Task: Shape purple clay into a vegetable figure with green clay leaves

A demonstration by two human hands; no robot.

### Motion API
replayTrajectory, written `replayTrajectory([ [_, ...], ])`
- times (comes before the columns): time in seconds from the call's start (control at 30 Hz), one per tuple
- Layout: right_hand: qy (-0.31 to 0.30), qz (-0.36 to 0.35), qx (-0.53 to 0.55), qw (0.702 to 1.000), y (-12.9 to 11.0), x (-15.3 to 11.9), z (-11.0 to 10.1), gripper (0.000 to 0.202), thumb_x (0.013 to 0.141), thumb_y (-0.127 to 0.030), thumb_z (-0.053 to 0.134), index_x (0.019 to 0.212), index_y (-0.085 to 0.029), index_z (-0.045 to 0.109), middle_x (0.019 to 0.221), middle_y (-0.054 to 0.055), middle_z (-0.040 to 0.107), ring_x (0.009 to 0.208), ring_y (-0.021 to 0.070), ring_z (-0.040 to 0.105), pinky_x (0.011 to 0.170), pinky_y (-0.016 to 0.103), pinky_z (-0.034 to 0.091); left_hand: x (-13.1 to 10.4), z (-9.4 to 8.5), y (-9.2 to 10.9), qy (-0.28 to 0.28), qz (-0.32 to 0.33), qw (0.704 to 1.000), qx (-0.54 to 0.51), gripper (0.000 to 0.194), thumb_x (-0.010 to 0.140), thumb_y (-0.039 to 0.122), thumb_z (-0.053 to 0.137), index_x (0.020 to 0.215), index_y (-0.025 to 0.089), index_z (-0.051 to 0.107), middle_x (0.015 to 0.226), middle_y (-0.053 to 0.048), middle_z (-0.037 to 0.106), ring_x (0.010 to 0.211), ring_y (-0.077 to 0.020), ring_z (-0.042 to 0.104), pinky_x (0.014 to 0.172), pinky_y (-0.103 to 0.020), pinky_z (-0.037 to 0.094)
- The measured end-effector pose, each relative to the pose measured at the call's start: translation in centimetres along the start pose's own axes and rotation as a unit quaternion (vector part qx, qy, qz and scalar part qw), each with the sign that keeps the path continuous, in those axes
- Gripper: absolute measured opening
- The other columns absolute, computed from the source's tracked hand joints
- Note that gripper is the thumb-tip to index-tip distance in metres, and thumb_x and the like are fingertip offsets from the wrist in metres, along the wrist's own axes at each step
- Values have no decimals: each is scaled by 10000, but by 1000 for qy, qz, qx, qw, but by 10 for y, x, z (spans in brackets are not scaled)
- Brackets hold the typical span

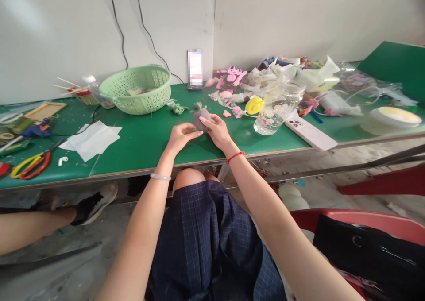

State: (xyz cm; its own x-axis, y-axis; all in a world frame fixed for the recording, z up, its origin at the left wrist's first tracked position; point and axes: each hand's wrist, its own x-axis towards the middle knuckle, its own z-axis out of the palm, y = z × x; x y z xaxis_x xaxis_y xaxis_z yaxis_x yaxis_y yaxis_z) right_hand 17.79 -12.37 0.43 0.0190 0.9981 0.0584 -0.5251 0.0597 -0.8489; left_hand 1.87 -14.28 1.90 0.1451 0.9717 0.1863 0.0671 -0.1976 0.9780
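Observation:
A round greyish-purple item (201,118) with a small green top is held just above the green table (142,137). My right hand (217,130) has its fingers and thumb closed on its right side. My left hand (182,137) is at its lower left, fingers and thumb bent round towards it, with the fingertips at its edge. A small green piece (177,107) lies on the table behind my left hand. Behind the round item, an upright phone (195,68) leans against the wall.
A green basket (139,90), white paper sheets (93,139) and scissors (35,164) are at the left. On the right stand a clear jar (277,108), a pale phone (310,133) and a round tub (392,119). Another person's leg (36,228) shows lower left.

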Motion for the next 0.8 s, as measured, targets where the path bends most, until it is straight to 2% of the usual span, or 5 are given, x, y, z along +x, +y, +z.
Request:
replayTrajectory([
  [0.2,8,1,-3,1000,-2,-1,2,641,418,-482,1032,858,-246,632,836,-39,739,841,157,713,787,287,587,1,0,-2,-3,-7,1000,-8,574,455,577,1004,805,179,782,881,-78,814,897,-259,742,893,-405,588],
  [0.37,25,-20,9,999,-3,-1,1,596,479,-473,1022,855,-255,615,846,-41,741,897,170,720,830,302,598,1,-1,-3,19,-21,999,-26,606,449,554,1013,861,166,795,910,-88,820,943,-267,749,917,-408,594],
  [0.5,44,-38,11,998,-4,-1,0,584,492,-473,1015,863,-255,619,846,-44,743,894,164,717,847,305,603,1,0,-2,28,-25,999,-22,589,465,578,1002,829,166,791,872,-83,816,894,-252,749,894,-393,595],
  [0.8,39,-41,-1,998,-3,-1,-1,578,504,-477,1006,870,-258,615,856,-43,742,902,163,714,835,300,598,0,0,0,18,-14,1000,-19,570,539,623,961,830,161,796,850,-100,816,815,-224,734,830,-365,596],
])
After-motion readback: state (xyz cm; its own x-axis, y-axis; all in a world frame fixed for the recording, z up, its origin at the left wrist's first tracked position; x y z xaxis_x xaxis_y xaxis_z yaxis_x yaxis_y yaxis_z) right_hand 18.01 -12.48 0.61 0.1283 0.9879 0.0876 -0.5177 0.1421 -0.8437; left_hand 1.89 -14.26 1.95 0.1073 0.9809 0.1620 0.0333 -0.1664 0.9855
